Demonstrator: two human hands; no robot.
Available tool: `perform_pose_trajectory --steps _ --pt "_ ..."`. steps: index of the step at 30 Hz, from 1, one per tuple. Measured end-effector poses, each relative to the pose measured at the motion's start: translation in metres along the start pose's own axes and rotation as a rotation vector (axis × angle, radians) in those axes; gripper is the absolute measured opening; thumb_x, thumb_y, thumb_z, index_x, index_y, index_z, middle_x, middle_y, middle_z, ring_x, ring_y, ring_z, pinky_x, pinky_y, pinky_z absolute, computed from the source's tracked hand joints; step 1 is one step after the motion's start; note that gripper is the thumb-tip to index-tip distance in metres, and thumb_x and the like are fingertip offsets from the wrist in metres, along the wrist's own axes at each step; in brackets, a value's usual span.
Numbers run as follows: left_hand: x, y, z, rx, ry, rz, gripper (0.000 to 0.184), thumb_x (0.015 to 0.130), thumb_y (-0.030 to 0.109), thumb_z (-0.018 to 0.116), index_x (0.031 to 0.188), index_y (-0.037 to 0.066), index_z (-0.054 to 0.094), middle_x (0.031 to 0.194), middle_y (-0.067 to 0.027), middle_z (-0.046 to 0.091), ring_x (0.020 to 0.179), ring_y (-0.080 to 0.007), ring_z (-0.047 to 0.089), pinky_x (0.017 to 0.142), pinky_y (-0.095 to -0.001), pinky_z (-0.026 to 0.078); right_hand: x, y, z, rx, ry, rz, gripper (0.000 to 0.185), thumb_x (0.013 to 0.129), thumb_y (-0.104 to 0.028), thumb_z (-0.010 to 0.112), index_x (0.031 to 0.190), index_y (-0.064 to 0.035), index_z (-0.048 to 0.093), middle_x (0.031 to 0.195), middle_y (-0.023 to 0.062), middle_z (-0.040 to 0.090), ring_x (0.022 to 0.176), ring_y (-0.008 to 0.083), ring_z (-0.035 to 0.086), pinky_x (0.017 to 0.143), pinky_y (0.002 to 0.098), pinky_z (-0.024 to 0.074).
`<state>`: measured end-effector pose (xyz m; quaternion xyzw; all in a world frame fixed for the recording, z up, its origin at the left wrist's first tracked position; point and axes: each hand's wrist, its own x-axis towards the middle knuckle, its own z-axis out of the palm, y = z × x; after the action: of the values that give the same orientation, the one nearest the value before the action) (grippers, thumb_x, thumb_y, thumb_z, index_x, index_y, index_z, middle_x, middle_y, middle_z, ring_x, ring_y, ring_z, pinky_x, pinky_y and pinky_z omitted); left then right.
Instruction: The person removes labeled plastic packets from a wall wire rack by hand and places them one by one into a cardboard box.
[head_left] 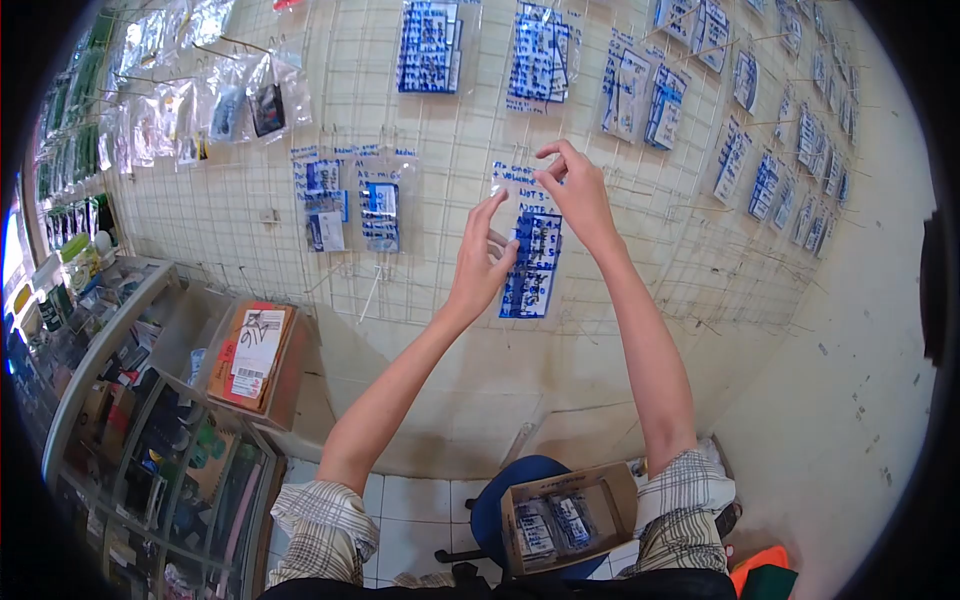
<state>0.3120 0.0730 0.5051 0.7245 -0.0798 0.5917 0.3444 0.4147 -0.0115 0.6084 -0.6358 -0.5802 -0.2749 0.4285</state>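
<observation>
A clear plastic packet with blue handwriting and blue-and-white labels (538, 265) hangs on the wire rack between my hands. My left hand (484, 250) is at the packet's left edge, its fingers apart and bent; whether the fingertips touch the plastic is unclear. Near the packet's top right corner is my right hand (576, 190), fingers curled and apart, with nothing visible between them. Two similar packets, one at the left (325, 205) and one beside it (381, 212), hang left of my left hand.
More packets (430, 50) hang on the wire grid (440, 140). An open cardboard box (618, 500) holding packets sits on a blue chair (490, 500) below. At the left are a glass display case (100, 350) and a plastic bin (285, 400) with brown envelopes.
</observation>
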Motion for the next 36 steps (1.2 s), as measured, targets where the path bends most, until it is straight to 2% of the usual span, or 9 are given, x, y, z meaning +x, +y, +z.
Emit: perform_pose_trajectory --steps 4,6,10,11,13,20,25,31,36 --pt "-0.031 0.009 0.01 -0.051 0.05 -0.057 0.059 0.071 0.0 0.054 0.125 0.008 0.029 0.124 -0.0094 0.033 0.093 -0.0151 0.046 0.069 -0.0232 0.043 -0.049 -0.007 -0.015 -0.067 0.235 -0.215 0.04 0.068 -0.011 0.063 0.104 -0.0036 0.046 0.094 0.0127 0.05 0.089 0.0244 0.048 0.078 0.0325 0.0382" --pt "-0.06 0.016 0.015 -0.056 0.028 -0.12 0.058 0.073 0.0 0.052 0.125 0.007 0.028 0.126 -0.0101 0.03 0.115 -0.0213 0.031 0.084 -0.0288 0.038 -0.099 -0.006 -0.03 0.073 0.192 0.001 0.053 0.069 -0.014 0.063 0.115 -0.0029 0.037 0.109 0.0137 0.041 0.098 0.0252 0.043 0.083 0.0338 0.0364" --pt "-0.133 0.02 0.041 -0.32 0.046 -0.428 0.059 0.074 0.0 0.051 0.127 0.007 0.025 0.127 -0.009 0.028 0.118 -0.0193 0.027 0.091 -0.0289 0.031 -0.224 0.045 -0.023 0.666 -0.12 0.543 0.059 0.074 -0.016 0.062 0.121 -0.0018 0.028 0.116 0.014 0.04 0.103 0.0192 0.042 0.083 0.0304 0.0379" --pt "-0.152 0.017 0.053 -0.319 0.037 -0.447 0.059 0.074 0.0 0.051 0.127 0.007 0.025 0.127 -0.009 0.028 0.118 -0.0193 0.027 0.091 -0.0289 0.031 -0.247 0.051 -0.026 0.801 -0.192 0.726 0.057 0.075 -0.015 0.061 0.12 -0.002 0.029 0.113 0.0137 0.042 0.101 0.0179 0.044 0.082 0.029 0.0386" --pt "-0.193 0.014 0.08 -0.17 0.024 -0.433 0.059 0.073 0.0 0.053 0.126 0.007 0.028 0.121 -0.0104 0.036 0.085 -0.012 0.045 0.073 -0.0216 0.04 -0.289 0.06 -0.034 0.948 -0.266 0.937 0.056 0.075 -0.015 0.06 0.12 -0.0023 0.03 0.111 0.0135 0.045 0.1 0.0166 0.045 0.081 0.0276 0.0393" --pt "-0.331 0.032 0.177 -0.102 -0.154 -0.822 0.066 0.07 -0.005 0.056 0.126 0.009 0.024 0.121 -0.0087 0.031 0.074 -0.009 0.042 0.065 -0.0206 0.041 -0.439 0.119 -0.057 0.838 -0.317 1.143 0.036 0.074 -0.008 0.059 0.107 -0.0004 0.045 0.092 0.0063 0.056 0.084 0.0126 0.053 0.075 0.0244 0.0415" --pt "-0.437 0.05 0.238 -0.061 -0.314 -1.067 0.075 0.066 -0.007 0.058 0.127 0.009 0.018 0.111 -0.0155 0.03 0.093 -0.0171 0.042 0.067 -0.0243 0.042 -0.559 0.168 -0.069 0.517 -0.477 1.162 0.029 0.07 -0.008 0.062 0.096 -0.0008 0.05 0.083 0.008 0.058 0.075 0.0114 0.055 0.066 0.024 0.0438" --pt "-0.542 0.034 0.288 -0.151 -0.071 -1.445 0.089 0.062 -0.006 0.062 0.127 0.005 0.002 0.113 -0.0205 0.027 0.1 -0.0267 0.04 0.071 -0.0297 0.046 -0.641 0.206 -0.053 0.336 -0.662 1.314 0.024 0.068 -0.01 0.064 0.087 -0.0014 0.053 0.079 0.0065 0.058 0.073 0.0128 0.054 0.065 0.0268 0.0422" --pt "-0.559 0.015 0.296 0.211 -0.304 -1.462 0.095 0.059 0.008 0.069 0.126 -0.001 0.002 0.12 -0.03 0.024 0.111 -0.0405 0.03 0.095 -0.0375 0.027 -0.677 0.234 -0.008 0.522 -0.547 1.419 0.021 0.066 -0.009 0.064 0.083 -0.002 0.053 0.074 0.006 0.057 0.068 0.0132 0.054 0.064 0.0264 0.042"
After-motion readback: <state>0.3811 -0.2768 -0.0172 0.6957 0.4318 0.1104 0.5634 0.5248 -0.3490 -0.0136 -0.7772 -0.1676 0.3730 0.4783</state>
